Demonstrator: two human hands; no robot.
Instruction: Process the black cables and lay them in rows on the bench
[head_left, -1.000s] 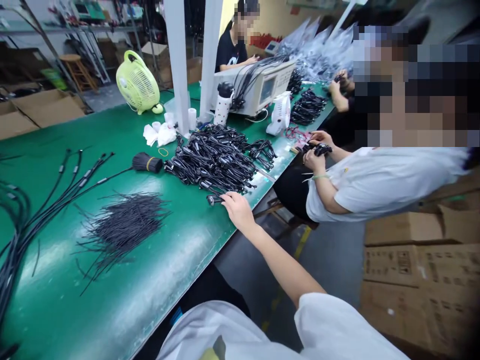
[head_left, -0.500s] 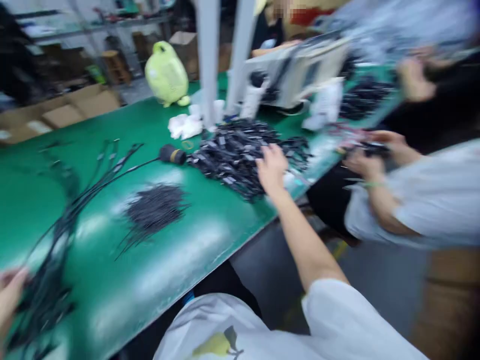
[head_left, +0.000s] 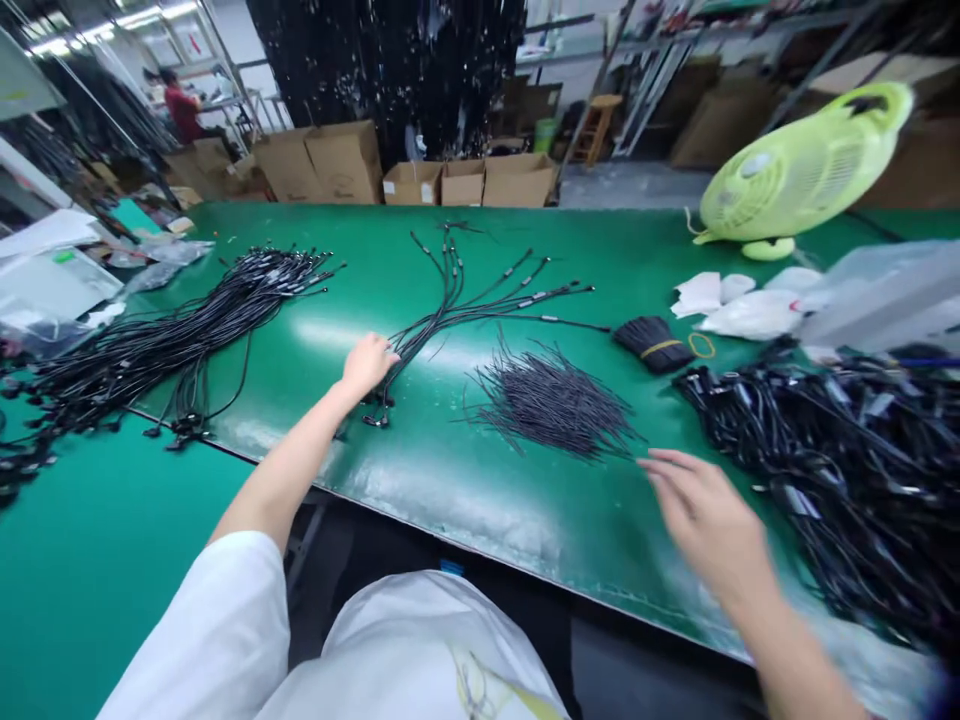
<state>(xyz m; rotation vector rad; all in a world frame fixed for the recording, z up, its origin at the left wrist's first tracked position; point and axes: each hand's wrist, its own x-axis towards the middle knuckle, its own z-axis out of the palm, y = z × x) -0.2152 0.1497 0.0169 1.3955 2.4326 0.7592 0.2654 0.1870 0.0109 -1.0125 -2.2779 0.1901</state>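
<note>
My left hand (head_left: pixel 367 365) lies open against the black cables (head_left: pixel 448 290); my right hand (head_left: pixel 709 525), open and blurred, is near the thin black wires (head_left: pixel 551 400).

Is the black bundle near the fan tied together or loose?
Tied: the black bundle is gathered tightly, with a yellow band wrapped around its middle.

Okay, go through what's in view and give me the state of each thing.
Left hand: open, beside the fanned cables
Right hand: open, blurred, over the table
Fanned cables: spread out
Short black wires: loose heap
Black wire bundle: tied, yellow band
Green fan: upright on its base
</note>
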